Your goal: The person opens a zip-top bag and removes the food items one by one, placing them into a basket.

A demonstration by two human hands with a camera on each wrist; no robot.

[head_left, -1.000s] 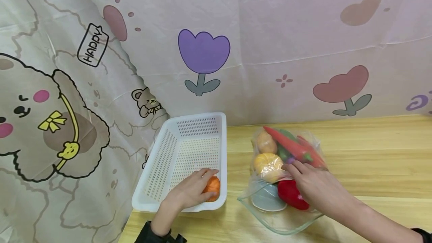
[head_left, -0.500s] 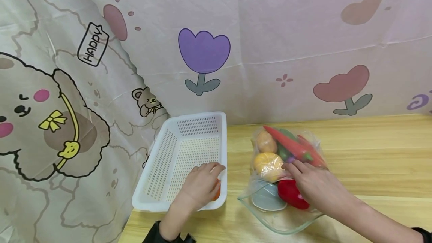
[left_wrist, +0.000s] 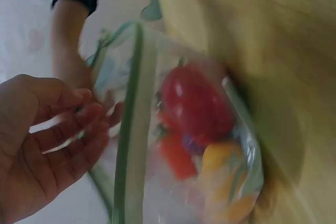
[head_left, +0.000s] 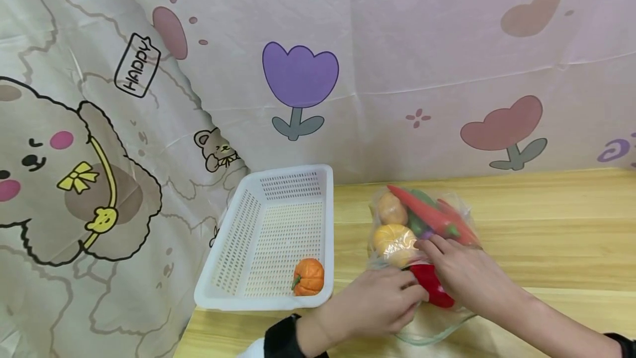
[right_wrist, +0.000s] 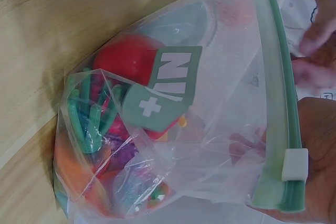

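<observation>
A clear zip bag point(right_wrist: 231, 103) with a green zip strip and a white slider lies on the table, full of toy vegetables. My right hand point(head_left: 469, 272) grips the bag's edge near its mouth. My left hand point(head_left: 370, 303) is at the bag's mouth, fingers loosely bent with nothing in them, as the left wrist view shows. Inside the bag are a red bell pepper point(head_left: 431, 286), a yellow pumpkin point(head_left: 394, 243), a red chili pepper point(head_left: 422, 209) and a brown round piece point(head_left: 392, 209). An orange pumpkin point(head_left: 309, 277) sits in the white basket point(head_left: 258, 305), at its near right corner.
The basket stands left of the bag on the wooden table point(head_left: 556, 225). Behind both hangs a printed cloth point(head_left: 397, 70), and its left part falls close along the basket's left side.
My left hand has let go of the orange pumpkin in the basket and moved right to the bag's mouth. The right hand has stayed at the bag.
</observation>
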